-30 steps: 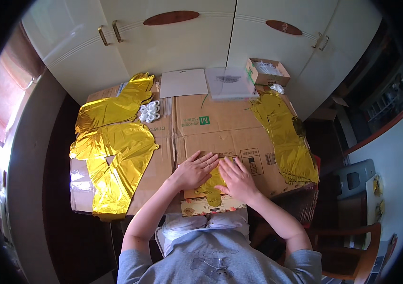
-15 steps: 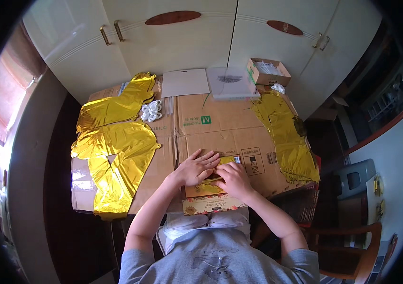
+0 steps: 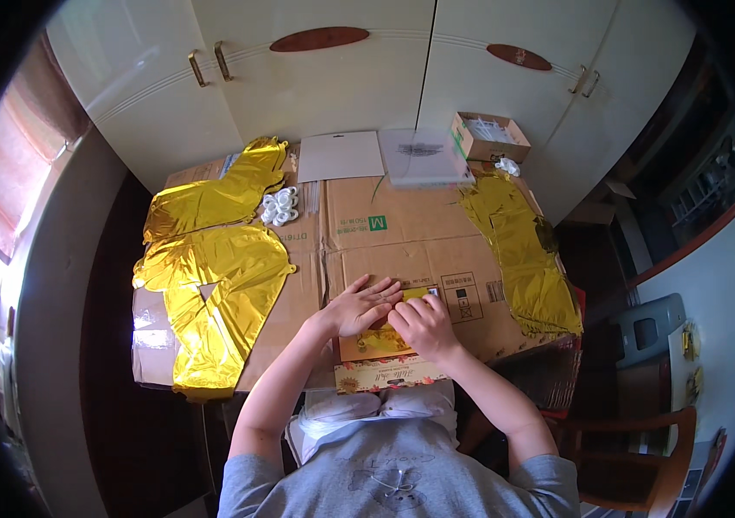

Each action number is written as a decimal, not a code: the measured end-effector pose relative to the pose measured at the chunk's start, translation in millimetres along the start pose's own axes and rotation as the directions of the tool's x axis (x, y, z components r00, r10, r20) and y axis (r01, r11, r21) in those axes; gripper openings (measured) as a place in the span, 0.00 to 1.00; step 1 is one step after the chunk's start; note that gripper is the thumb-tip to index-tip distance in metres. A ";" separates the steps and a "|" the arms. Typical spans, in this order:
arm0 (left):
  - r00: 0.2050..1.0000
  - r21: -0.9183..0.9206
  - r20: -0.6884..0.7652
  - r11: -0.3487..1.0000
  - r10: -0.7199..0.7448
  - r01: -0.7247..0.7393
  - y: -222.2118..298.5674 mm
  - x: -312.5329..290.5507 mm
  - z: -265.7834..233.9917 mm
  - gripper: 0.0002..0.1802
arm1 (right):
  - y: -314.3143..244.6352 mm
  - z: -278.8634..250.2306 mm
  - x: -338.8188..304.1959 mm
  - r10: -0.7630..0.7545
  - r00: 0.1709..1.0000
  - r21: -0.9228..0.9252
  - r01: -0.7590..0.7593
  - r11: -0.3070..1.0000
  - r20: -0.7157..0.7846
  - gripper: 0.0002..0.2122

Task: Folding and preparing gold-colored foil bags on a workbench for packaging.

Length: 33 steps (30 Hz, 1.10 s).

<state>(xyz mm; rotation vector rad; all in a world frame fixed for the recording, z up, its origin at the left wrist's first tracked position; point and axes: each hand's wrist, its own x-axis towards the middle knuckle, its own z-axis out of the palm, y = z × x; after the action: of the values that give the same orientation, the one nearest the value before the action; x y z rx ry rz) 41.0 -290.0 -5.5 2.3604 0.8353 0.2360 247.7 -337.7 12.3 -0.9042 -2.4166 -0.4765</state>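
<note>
At the near edge of the cardboard-covered table, my left hand [image 3: 359, 311] lies flat with fingers stretched out, pressing on a small package. Beside it on the right, my right hand [image 3: 424, 328] is closed, its fingers curled down against the package; whatever they grip is hidden. Gold foil [image 3: 373, 344] shows in the package under and between the hands. Its printed header card [image 3: 389, 374], cream with autumn leaves, points toward me and reaches the table edge.
Flat gold foil balloons [image 3: 228, 293] cover the table's left side, and more gold foil [image 3: 525, 268] lies at the right. White ribbon rolls [image 3: 279, 207], a white card [image 3: 340, 156], a clear plastic sleeve [image 3: 426, 160] and a small box [image 3: 490, 142] of white sticks sit farther back.
My right hand's fingers have curled in more tightly over the package, and more gold foil shows below the hands. My left hand stays in nearly the same place.
</note>
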 end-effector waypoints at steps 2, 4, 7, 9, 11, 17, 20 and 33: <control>1.000 -0.008 -0.001 1.000 0.001 -0.001 0.4 0.4 0.2 0.33 | -1.1 1.1 -2.2 -0.012 1.000 -0.021 0.012 1.000 0.010 0.03; 1.000 -0.010 -0.003 1.000 -0.004 0.004 0.5 0.0 0.1 0.33 | -2.3 4.6 -3.8 -0.012 1.000 -0.040 0.012 0.999 0.006 0.03; 1.000 -0.009 -0.003 1.000 -0.005 0.005 -1.7 0.7 2.1 0.33 | -3.4 4.5 -6.9 0.025 0.999 -0.060 -0.022 0.998 0.046 0.03; 1.000 -0.001 0.003 1.000 -0.013 0.013 -1.5 0.6 1.7 0.33 | -3.3 7.3 -9.3 0.021 0.999 -0.076 -0.018 0.997 0.036 0.03; 1.000 0.002 0.002 1.000 -0.014 0.014 -1.6 0.9 1.9 0.33 | -3.4 7.5 -9.6 0.021 1.000 -0.086 -0.019 0.996 0.023 0.03; 1.000 0.014 0.005 1.000 -0.020 0.020 -2.1 1.5 3.1 0.32 | -6.9 -0.2 -9.9 -0.040 0.999 0.001 0.040 0.999 0.033 0.03; 1.000 0.037 0.003 0.999 -0.023 0.023 -2.9 1.9 4.7 0.30 | -9.1 -6.6 -16.5 -0.060 0.997 0.089 0.055 0.995 0.055 0.02; 0.999 0.380 -0.014 0.925 0.034 -0.026 5.5 2.6 9.8 0.35 | -28.7 -18.3 -50.6 0.053 0.978 0.303 -0.113 0.946 0.201 0.23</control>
<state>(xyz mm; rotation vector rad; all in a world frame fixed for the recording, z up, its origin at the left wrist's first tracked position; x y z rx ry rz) 49.3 -296.5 -10.1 2.7369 0.9232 0.1174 267.1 -392.5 -5.9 -0.9398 -2.5142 0.0306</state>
